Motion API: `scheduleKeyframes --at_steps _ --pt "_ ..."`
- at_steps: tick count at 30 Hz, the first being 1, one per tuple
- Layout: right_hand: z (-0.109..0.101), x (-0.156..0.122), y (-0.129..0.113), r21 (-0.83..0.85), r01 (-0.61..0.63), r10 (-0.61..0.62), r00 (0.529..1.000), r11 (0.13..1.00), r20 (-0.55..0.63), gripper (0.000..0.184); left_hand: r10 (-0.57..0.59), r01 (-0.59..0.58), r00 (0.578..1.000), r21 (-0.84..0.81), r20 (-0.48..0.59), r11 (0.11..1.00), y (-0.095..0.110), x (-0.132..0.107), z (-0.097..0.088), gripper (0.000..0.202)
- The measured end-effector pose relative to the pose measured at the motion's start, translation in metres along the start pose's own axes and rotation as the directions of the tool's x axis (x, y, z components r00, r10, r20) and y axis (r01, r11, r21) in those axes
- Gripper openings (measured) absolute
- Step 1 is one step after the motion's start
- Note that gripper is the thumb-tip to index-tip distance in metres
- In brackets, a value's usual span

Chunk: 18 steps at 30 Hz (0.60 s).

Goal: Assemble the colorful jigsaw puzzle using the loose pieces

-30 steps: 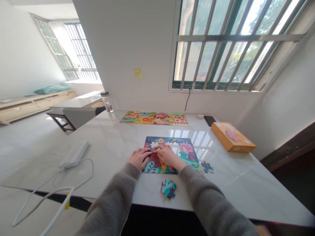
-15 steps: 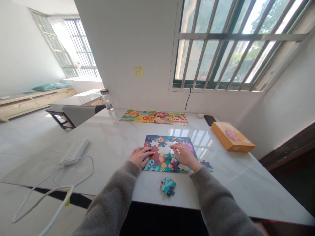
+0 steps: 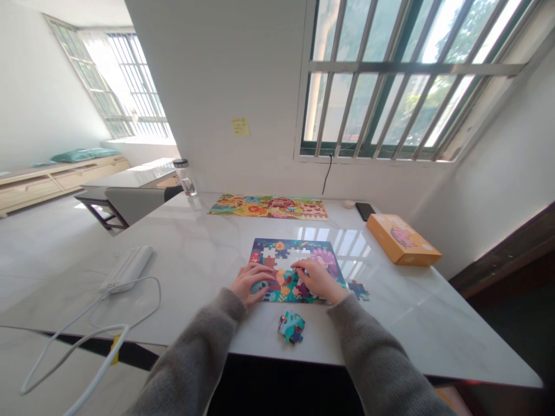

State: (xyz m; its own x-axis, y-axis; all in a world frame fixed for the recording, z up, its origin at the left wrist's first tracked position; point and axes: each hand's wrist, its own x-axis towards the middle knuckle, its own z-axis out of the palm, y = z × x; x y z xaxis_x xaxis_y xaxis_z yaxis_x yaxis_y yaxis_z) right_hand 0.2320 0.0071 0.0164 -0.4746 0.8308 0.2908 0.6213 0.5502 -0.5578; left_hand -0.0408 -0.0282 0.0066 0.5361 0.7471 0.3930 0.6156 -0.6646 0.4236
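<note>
A partly assembled jigsaw puzzle (image 3: pixel 328 258) with a dark blue and purple animal scene lies in front of me, white gaps showing in its upper middle. My left hand (image 3: pixel 252 282) rests over its left edge, fingers stretched out and holding nothing visible. Over the middle of the puzzle, my right hand (image 3: pixel 318 280) has its thumb and fingertips drawn together beside the white gap; whatever is between them is hidden. A small pile of loose puzzle pieces (image 3: pixel 291 327) sits nearer me. More loose pieces (image 3: pixel 359 290) lie off the puzzle's right edge.
Along the wall lies a long farm-scene puzzle (image 3: pixel 269 207). An orange box (image 3: pixel 403 240) and a black phone (image 3: pixel 365 211) are at the right. A clear bottle (image 3: pixel 185 178) stands at the far left corner; a white power strip (image 3: pixel 126 269) with a looping cable lies left.
My right hand has shifted down and slightly left over the puzzle, toward me. My left hand has slid slightly toward me along the left edge. The camera view has turned a little.
</note>
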Motion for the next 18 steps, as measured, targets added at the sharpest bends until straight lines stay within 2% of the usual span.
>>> scheduleKeyframes --at_steps 3,8,12,18 --pt "0.0 0.0 0.0 0.005 0.002 -0.002 1.0 1.0 -0.001 0.026 0.116 -0.101 0.989 -0.145 0.095 0.984 0.027 -0.002 0.003 0.027" --pt "0.0 -0.001 -0.001 0.014 0.004 -0.004 1.0 1.0 -0.007 0.026 0.135 -0.098 0.961 -0.16 0.24 0.982 0.06 -0.01 0.008 0.032" --pt "0.001 -0.002 0.001 0.014 0.017 -0.017 1.0 1.0 -0.01 0.025 0.138 -0.103 0.951 -0.137 0.275 0.985 0.064 -0.012 0.008 0.032" --pt "0.0 -0.003 -0.001 0.006 0.025 -0.025 1.0 1.0 -0.011 0.024 0.165 -0.134 0.959 -0.145 0.231 0.98 0.058 -0.016 0.018 0.028"
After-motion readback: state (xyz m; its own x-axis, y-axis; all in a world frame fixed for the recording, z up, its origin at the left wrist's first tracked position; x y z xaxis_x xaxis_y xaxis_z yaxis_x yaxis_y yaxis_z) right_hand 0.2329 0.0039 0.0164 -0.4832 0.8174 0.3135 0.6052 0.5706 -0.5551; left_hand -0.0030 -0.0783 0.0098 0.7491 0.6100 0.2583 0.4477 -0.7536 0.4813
